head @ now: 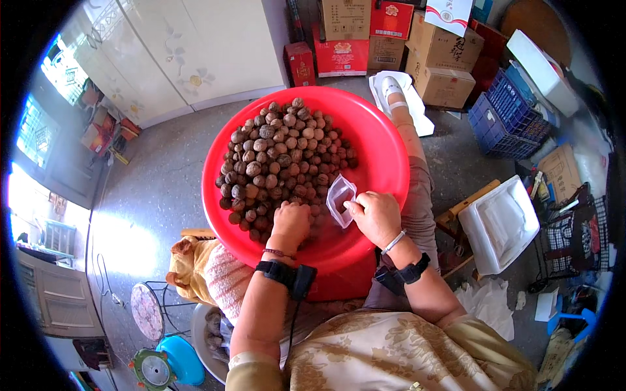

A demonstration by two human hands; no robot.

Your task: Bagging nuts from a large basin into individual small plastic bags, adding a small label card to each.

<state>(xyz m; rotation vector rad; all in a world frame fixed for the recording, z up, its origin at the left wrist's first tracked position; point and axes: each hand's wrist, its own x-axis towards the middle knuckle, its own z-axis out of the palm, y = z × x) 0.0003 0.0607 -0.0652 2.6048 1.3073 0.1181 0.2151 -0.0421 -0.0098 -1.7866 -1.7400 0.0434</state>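
A heap of brown walnuts (274, 156) fills the left and middle of a large red plastic basin (381, 141) in front of me. At the near edge of the heap is my left hand (291, 222), its fingers curled down among the nuts. Whether it grips a walnut is hidden. My right hand (376, 215) pinches the rim of a small clear plastic bag (341, 200) over the basin's right side. The bag's mouth gapes upward, and its lower part looks purplish. Both wrists wear black straps.
Cardboard boxes (442, 49) are stacked behind the basin. On the right are blue plastic crates (503, 119) and a white foam box (499, 225). A round stool (147, 311), a blue basin (182, 359) and a pale tub (200, 332) stand at lower left.
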